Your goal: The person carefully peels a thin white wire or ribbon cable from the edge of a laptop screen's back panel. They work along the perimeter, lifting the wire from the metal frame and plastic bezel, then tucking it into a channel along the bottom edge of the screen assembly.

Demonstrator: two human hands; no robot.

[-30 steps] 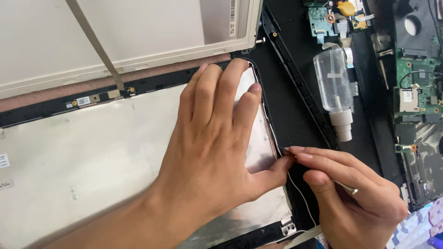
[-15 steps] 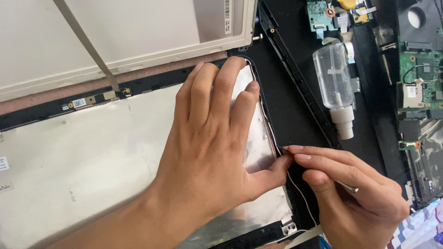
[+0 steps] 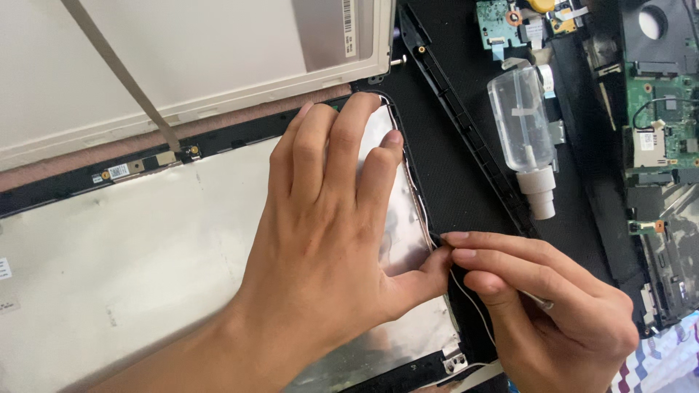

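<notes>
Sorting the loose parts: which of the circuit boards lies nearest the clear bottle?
The small teal board at the top edge, just above the clear bottle. The larger green board sits farther off at the right edge, with a dark strip between.

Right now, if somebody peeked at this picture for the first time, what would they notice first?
Two bare hands in the middle: the left hand lies flat on a silvery foil sheet inside a black frame, while the right hand pinches a thin cable at the sheet's right edge. Above right, a clear plastic bottle lies beside green circuit boards.
</notes>
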